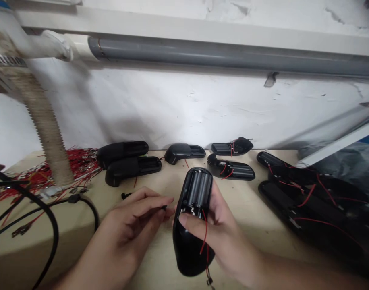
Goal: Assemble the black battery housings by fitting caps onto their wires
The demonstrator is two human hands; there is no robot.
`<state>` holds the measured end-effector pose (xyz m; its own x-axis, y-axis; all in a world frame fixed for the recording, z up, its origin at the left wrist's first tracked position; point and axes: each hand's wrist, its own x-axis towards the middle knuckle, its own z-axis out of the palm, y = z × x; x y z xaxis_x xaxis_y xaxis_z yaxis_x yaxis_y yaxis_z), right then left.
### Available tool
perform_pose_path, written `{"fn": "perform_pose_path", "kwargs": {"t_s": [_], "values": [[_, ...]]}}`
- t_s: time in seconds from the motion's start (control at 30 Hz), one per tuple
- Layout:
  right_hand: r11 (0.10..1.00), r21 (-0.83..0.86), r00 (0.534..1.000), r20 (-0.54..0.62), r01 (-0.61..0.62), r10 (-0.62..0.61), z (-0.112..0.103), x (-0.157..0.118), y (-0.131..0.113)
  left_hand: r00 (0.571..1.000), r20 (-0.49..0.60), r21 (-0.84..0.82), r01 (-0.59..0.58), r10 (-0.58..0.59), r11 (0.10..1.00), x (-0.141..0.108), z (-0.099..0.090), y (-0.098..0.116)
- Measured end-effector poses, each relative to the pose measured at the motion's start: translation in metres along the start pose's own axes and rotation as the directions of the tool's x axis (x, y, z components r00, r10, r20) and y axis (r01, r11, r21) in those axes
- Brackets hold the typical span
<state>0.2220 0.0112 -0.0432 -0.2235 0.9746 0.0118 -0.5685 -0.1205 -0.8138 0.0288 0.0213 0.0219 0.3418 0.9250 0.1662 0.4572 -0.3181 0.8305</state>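
A black plastic housing (189, 245) with two long slots at its upper end is held upright over the table by my right hand (222, 229). The thumb presses on its front near small metal contacts, while the fingers wrap behind it. Red wires hang from its right side, with a small metal piece at the lower end. Just left of the housing, my left hand (130, 225) pinches a small black piece (164, 207) between thumb and fingertips; most of that piece is hidden.
Similar black housings (133, 169) lie along the back of the wooden table (160, 257), with more piled at the right. Red wires (81, 157) are heaped at the back left beside a ribbed hose (47, 125). Black cables (53, 225) loop across the left side.
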Motion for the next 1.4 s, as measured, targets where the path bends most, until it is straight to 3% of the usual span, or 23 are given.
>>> {"fn": "perform_pose_path", "kwargs": {"t_s": [0.23, 0.37, 0.47, 0.8, 1.0, 1.2, 1.4], "values": [[0.999, -0.010, 0.999, -0.027, -0.030, 0.030, 0.000, 0.000, -0.004, 0.987, 0.034, -0.140, 0.162, -0.159, 0.977, 0.002, -0.001, 0.004], [0.997, 0.034, 0.996, -0.063, -0.066, 0.068, 0.001, 0.001, -0.006, 0.942, 0.090, -0.221, 0.334, -0.322, 0.916, 0.003, -0.005, 0.003], [0.997, 0.050, 0.997, -0.054, -0.059, 0.062, 0.003, 0.002, -0.007, 0.916, 0.134, -0.350, 0.401, -0.379, 0.846, 0.003, -0.009, 0.000], [0.998, -0.063, 1.000, -0.022, 0.001, -0.002, -0.002, -0.001, 0.001, 0.917, 0.109, -0.458, 0.389, -0.384, 0.799, 0.005, -0.004, -0.006], [0.985, -0.157, 0.996, 0.056, 0.071, -0.063, -0.002, -0.001, 0.001, 0.914, 0.163, -0.488, 0.403, -0.372, 0.775, 0.008, -0.003, -0.008], [0.955, -0.259, 0.985, 0.126, 0.145, -0.115, -0.003, -0.004, 0.001, 0.916, 0.163, -0.484, 0.399, -0.367, 0.779, 0.005, -0.003, -0.016], [0.956, -0.261, 0.988, 0.112, 0.133, -0.107, -0.002, -0.005, 0.002, 0.922, 0.147, -0.469, 0.384, -0.359, 0.795, 0.000, -0.002, -0.022]]}}
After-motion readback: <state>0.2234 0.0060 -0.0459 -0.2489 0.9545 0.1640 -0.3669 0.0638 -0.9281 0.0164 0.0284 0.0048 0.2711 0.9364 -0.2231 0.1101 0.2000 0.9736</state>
